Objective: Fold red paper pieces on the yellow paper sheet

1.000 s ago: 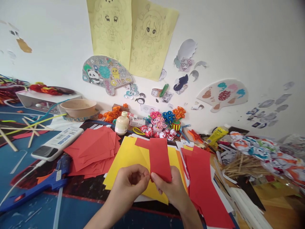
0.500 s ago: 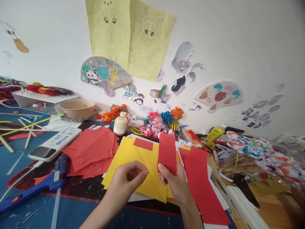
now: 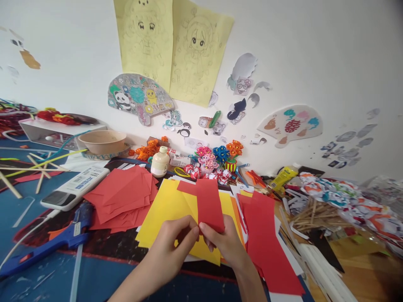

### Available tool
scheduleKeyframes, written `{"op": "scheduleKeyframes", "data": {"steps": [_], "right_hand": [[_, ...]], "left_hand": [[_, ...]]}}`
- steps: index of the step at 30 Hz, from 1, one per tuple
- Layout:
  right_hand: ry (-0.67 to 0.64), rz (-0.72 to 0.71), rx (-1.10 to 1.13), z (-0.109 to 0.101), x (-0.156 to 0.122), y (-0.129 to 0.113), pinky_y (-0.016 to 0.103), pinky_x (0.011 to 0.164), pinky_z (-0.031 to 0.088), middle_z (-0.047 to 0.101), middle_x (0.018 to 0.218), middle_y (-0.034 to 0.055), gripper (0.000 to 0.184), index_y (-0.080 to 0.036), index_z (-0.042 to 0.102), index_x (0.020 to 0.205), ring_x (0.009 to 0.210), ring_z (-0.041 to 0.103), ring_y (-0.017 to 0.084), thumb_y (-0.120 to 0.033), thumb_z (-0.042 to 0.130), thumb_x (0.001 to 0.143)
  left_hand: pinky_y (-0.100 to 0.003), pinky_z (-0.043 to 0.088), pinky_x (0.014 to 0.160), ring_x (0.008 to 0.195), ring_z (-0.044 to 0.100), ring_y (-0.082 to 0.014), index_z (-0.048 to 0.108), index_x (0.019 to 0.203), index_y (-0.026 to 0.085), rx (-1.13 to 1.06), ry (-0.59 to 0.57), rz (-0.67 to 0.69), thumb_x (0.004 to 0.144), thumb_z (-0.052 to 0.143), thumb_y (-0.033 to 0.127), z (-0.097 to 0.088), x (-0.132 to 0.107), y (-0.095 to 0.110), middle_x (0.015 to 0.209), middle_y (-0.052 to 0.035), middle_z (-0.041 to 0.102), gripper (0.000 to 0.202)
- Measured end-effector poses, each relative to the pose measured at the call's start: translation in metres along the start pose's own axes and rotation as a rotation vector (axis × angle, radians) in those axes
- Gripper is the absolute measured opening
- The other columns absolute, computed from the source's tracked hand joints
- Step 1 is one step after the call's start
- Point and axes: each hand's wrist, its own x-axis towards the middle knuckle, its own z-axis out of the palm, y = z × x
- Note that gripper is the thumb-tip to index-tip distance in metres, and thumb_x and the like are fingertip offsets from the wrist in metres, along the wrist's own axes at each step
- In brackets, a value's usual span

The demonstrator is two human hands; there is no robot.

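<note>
My right hand (image 3: 225, 241) pinches the lower end of a red paper strip (image 3: 209, 205), its thumb lying on the front. The strip stands up, tilted slightly left. My left hand (image 3: 176, 239) is closed in a pinch at the strip's lower left corner, its fingertips meeting those of my right hand; the exact grip there is partly hidden. Beneath both hands lies a stack of yellow paper (image 3: 166, 205). A small red paper piece (image 3: 186, 187) rests on it, partly covered by the strip.
Left of the yellow paper is a pile of red paper squares (image 3: 126, 197), with a blue glue gun (image 3: 67, 239) nearby. Longer red sheets (image 3: 267, 243) lie on the right. A cream bottle (image 3: 159, 162) and small paper flowers (image 3: 208, 159) stand along the wall.
The red strip has moved left and slightly down with my right hand. My left hand has shifted right, so its fingertips now reach the strip's lower corner.
</note>
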Motion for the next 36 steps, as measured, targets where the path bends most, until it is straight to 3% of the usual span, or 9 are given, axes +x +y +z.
{"op": "scheduleKeyframes", "data": {"steps": [13, 21, 28, 36], "right_hand": [[0.02, 0.017, 0.012, 0.002, 0.001, 0.008, 0.019, 0.041, 0.031, 0.043, 0.046, -0.0058, 0.032, -0.015, 0.051, 0.063, 0.041, 0.038, 0.007, -0.039, 0.064, 0.081], [0.102, 0.102, -0.044, 0.005, -0.002, 0.007, 0.021, 0.043, 0.037, 0.044, 0.048, -0.0057, 0.037, -0.017, 0.051, 0.064, 0.043, 0.04, 0.008, -0.047, 0.07, 0.073], [0.1, 0.11, -0.05, 0.006, -0.001, 0.002, 0.02, 0.044, 0.037, 0.048, 0.052, -0.0046, 0.032, -0.015, 0.056, 0.07, 0.045, 0.042, 0.008, -0.044, 0.069, 0.075], [-0.01, 0.034, -0.003, 0.002, 0.0, -0.005, 0.02, 0.042, 0.031, 0.043, 0.045, -0.0057, 0.035, -0.016, 0.05, 0.06, 0.04, 0.038, 0.007, -0.042, 0.063, 0.081]], "left_hand": [[-0.02, 0.031, 0.053, 0.058, 0.04, -0.0096, 0.051, 0.067, 0.016, -0.069, 0.029, -0.027, 0.09, 0.043, 0.036, 0.002, 0.003, -0.008, 0.062, 0.0019, 0.049, 0.032], [-0.021, 0.027, 0.052, 0.056, 0.034, -0.0094, 0.044, 0.059, 0.016, -0.088, 0.12, -0.058, 0.085, 0.045, 0.031, 0.008, 0.004, -0.011, 0.057, 0.0026, 0.041, 0.03], [-0.021, 0.024, 0.048, 0.052, 0.03, -0.0087, 0.044, 0.059, 0.017, -0.119, 0.217, -0.083, 0.082, 0.046, 0.032, 0.004, 0.004, -0.011, 0.056, 0.0037, 0.036, 0.028], [-0.021, 0.035, 0.059, 0.061, 0.044, -0.0112, 0.05, 0.065, 0.016, -0.073, 0.038, -0.035, 0.092, 0.039, 0.037, 0.001, 0.001, -0.003, 0.062, 0.0013, 0.049, 0.035]]}}
